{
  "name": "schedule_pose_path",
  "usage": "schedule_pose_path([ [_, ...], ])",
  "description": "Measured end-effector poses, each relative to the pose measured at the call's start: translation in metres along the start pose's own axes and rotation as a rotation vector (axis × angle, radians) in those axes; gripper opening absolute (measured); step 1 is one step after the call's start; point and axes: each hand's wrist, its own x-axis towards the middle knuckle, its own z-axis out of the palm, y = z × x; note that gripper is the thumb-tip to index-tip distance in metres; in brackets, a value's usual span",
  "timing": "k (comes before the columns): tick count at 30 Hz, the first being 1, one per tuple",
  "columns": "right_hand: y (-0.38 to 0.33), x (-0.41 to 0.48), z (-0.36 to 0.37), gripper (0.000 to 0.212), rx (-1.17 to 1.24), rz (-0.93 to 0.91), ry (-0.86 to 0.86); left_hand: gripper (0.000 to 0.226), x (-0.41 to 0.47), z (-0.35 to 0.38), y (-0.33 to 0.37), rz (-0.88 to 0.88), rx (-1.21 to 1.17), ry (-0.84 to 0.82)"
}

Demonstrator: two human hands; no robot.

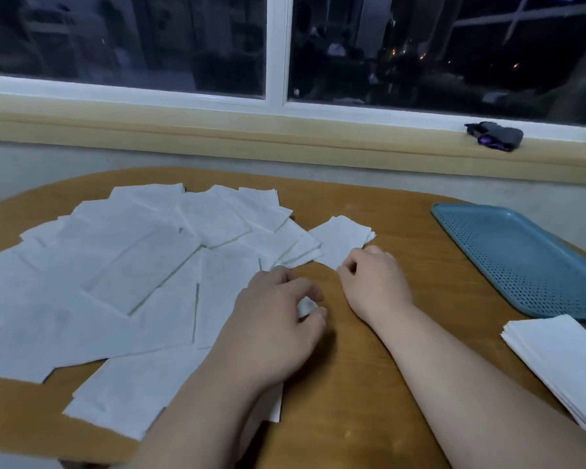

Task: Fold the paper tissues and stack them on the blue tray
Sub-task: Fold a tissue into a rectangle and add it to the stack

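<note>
Several white paper tissues (pixel 122 275) lie spread and overlapping over the left half of the wooden table (pixel 352 384). My left hand (pixel 278 319) pinches the corner of a tissue between thumb and fingers near the table's middle. My right hand (pixel 374 282) has curled fingers at the near corner of a small folded tissue (pixel 342 240). The blue perforated tray (pixel 521 255) lies at the right with nothing on it. A stack of white tissues (pixel 562 363) sits at the right edge, just in front of the tray.
A window sill runs along the back, and a dark toy car (pixel 494 135) stands on it at the right. The dark window is behind it. Bare wood shows between my hands and the tray.
</note>
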Motion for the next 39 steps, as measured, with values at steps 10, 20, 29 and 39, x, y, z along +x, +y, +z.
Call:
schedule_pose_path([
  [10, 0.012, -0.032, -0.019, 0.021, -0.077, 0.016, 0.000, 0.018, -0.005, -0.003, 0.005, 0.018, 0.007, -0.005],
  [20, 0.023, -0.065, -0.032, 0.056, -0.080, -0.157, -0.197, 0.014, -0.024, 0.006, 0.014, 0.075, 0.073, -0.058],
  [29, 0.033, -0.103, -0.045, 0.058, -0.141, -0.163, -0.256, 0.015, -0.033, 0.009, 0.018, 0.111, 0.080, -0.075],
  [39, 0.048, -0.163, -0.075, 0.048, -0.067, -0.163, -0.172, 0.022, -0.034, 0.021, 0.026, 0.138, 0.109, -0.134],
])
